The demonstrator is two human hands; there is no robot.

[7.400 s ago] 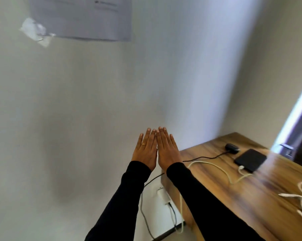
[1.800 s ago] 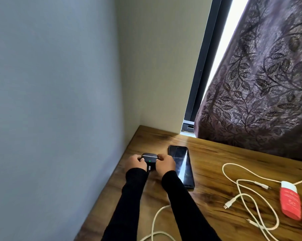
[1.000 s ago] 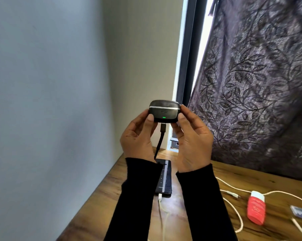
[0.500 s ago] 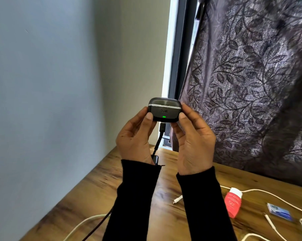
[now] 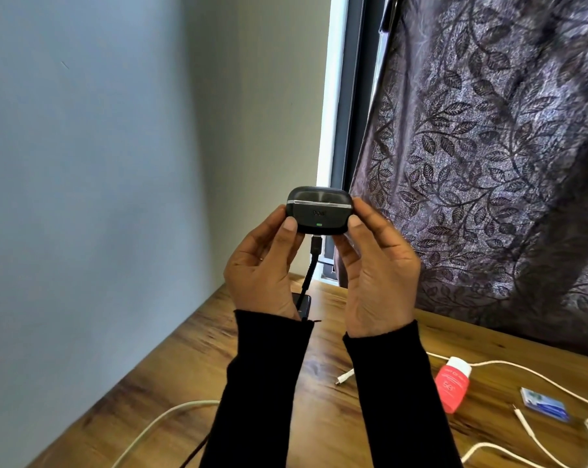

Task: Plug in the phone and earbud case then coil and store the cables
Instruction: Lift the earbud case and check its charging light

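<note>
So the earbud case (image 5: pixel 318 214) came up off the desk (image 5: pixel 191 352) since a couple seconds back. In the head view it's pinched between the left hand (image 5: pixel 264 271) and right hand (image 5: pixel 375 275) at chest height, probably to check its green light. The black cable (image 5: pixel 311 265) hangs below it, plugged in; the phone (image 5: pixel 304 304) peeks out behind the left wrist.

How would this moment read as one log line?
earbud case: held up, green light on | black cable: plugged in | left hand, right hand: gripping case
</note>
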